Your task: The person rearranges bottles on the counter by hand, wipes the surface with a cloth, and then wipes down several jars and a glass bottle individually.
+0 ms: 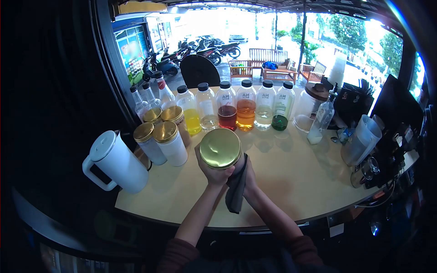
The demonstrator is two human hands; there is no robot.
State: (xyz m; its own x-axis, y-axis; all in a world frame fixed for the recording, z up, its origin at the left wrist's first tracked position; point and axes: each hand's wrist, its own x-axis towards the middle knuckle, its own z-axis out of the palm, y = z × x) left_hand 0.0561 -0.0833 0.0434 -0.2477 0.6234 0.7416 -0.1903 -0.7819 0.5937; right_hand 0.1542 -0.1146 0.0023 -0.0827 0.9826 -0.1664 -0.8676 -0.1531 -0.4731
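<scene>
A jar with a gold metal lid (221, 148) is held up over the middle of the counter, lid toward me. My left hand (214, 172) wraps around its left side, thumb near the front. On the jar's right side, my right hand (249, 175) presses a dark grey cloth (236, 189), which hangs down between my forearms; the fingers of that hand are mostly hidden. Just left stand several more gold-lidded jars (170, 148), some with white contents. Behind the held jar runs a row of black-capped bottles, among them yellow (191, 116), red (227, 116), orange (246, 113) and green (281, 116) ones.
A white pitcher (119, 161) stands at the counter's left edge. Toward the right are a large wooden-lidded container (307, 109), a pump bottle (322, 118), a clear jug (362, 141) and dark equipment. The counter (291, 182) curves along its front edge.
</scene>
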